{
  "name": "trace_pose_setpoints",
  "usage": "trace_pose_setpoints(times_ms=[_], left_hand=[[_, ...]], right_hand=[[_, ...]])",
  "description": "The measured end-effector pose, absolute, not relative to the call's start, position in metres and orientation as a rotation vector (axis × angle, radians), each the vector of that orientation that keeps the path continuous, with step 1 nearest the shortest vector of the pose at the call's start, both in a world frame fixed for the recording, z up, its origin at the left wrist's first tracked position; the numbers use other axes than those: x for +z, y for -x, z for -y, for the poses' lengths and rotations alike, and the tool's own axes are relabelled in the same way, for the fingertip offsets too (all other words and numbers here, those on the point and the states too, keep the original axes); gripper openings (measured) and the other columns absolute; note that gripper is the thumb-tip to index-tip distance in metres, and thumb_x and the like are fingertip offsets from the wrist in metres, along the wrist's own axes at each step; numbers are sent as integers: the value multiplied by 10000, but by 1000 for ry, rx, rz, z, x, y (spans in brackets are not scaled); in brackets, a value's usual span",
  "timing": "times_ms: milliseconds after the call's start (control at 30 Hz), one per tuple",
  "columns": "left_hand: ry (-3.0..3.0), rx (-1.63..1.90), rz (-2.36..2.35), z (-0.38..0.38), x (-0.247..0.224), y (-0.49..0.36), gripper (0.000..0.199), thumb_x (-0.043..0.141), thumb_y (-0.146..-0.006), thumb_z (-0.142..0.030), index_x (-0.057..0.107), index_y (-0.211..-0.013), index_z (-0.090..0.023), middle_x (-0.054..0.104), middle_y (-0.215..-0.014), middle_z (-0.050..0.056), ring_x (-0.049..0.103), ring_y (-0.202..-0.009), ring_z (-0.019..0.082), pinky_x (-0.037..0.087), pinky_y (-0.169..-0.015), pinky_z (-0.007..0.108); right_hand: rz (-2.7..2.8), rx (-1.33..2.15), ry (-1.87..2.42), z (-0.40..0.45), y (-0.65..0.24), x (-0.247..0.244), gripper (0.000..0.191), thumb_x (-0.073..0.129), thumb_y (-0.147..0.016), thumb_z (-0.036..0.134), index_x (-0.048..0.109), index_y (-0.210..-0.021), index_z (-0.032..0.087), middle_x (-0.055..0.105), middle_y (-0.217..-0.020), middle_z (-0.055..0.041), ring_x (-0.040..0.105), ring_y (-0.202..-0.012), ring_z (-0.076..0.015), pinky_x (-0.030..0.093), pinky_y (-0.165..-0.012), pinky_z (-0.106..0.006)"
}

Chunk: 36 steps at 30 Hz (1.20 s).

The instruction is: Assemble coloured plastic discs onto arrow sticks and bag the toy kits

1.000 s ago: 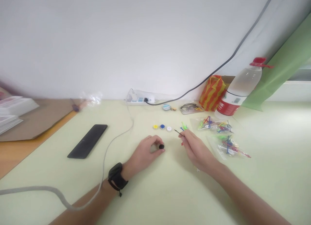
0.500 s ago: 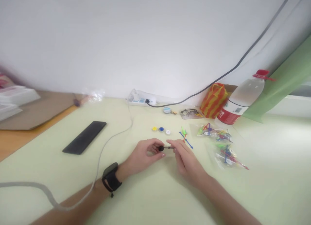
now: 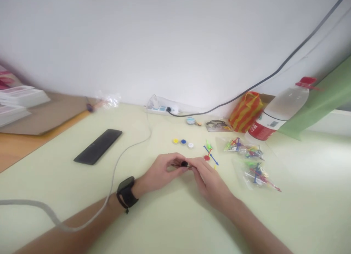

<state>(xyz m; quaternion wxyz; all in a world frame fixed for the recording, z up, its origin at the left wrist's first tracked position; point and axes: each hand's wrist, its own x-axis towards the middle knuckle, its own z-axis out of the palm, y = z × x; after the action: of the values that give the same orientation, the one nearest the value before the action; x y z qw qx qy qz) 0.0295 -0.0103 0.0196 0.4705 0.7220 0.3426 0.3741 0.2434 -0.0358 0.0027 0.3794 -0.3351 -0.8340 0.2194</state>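
Note:
My left hand [image 3: 163, 174] pinches a small black arrow spinner [image 3: 184, 163] with a round dark middle and a thin shaft. From the other side, my right hand [image 3: 208, 177] has its fingers closed on the shaft's right end. The two hands nearly meet over the table, and the fingers hide part of the spinner. Just beyond them lie a yellow disc [image 3: 175, 141], a blue disc [image 3: 183, 141] and a white disc [image 3: 191, 145]. A blue arrow [image 3: 214, 160], a red spinner [image 3: 207, 157] and a green piece [image 3: 209, 144] lie beyond my right hand.
Clear bags of coloured arrows [image 3: 257, 175] lie to the right. Behind them stand a large bottle [image 3: 279, 109] and a striped bag [image 3: 246, 112]. Glasses [image 3: 216, 125] and a power strip [image 3: 161, 108] sit by the wall. A black slab [image 3: 98, 146] and a cable [image 3: 114, 170] are at left.
My hands have drawn closer together around the black spinner. Its thin shaft now shows on both sides of its round middle. More of the red spinner beyond my right hand is visible.

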Motion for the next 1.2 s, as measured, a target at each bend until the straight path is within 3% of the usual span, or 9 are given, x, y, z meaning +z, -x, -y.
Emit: trace_pose_setpoints(times_ms=[367,667,1067,1200], left_hand=[[-1797,915,-876,9,14,-27,189,711,-933,-323,715,-1073,-196,777,-1056,61,742,-988,223,613,-938,371],[-1809,908,-858,11,8,-28,203,723,-921,-351,678,-1016,-178,768,-1088,84,747,-1007,222,621,-960,384],[-1906,949,-836,11,15,-30,167,692,-943,-339,647,-919,-180,745,-933,43,732,-886,190,611,-871,335],[-1909,1007,-799,15,13,-31,152,681,-951,-324,656,-964,-174,735,-975,60,723,-916,192,605,-886,339]], right_hand=[[2179,552,1007,40,-242,10,379,379,-1037,155,505,-1378,260,697,-1172,-94,684,-1044,-217,566,-881,-358],[2146,390,1163,38,-245,-1,324,469,-1004,204,558,-1313,239,759,-1017,-79,714,-859,-212,542,-735,-314],[2184,286,1061,43,-242,9,293,406,-1042,195,528,-1307,225,719,-1122,-100,689,-966,-230,522,-799,-347],[2109,335,1081,41,-244,8,301,400,-1053,220,512,-1332,229,697,-1195,-115,682,-1012,-233,521,-863,-363]])
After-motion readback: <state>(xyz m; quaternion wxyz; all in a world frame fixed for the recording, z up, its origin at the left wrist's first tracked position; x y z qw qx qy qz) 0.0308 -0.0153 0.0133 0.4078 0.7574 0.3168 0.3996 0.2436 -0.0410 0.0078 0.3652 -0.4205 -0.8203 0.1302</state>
